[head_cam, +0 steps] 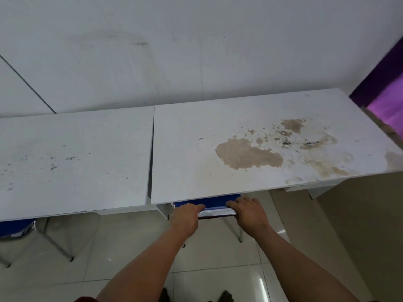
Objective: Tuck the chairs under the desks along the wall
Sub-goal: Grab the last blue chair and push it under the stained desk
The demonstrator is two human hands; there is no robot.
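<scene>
A blue chair with a chrome top rail sits mostly under the stained white desk on the right; only its backrest top and rear legs show. My left hand grips the left end of the backrest rail. My right hand grips the right end. A second blue chair shows at the far left under the other white desk, with its metal legs sticking out over the floor.
Both desks stand side by side against a white wall. Brown stains cover the right desk's top. A purple curtain or frame is at the far right. Glossy beige floor tiles lie below; my shoes show at the bottom edge.
</scene>
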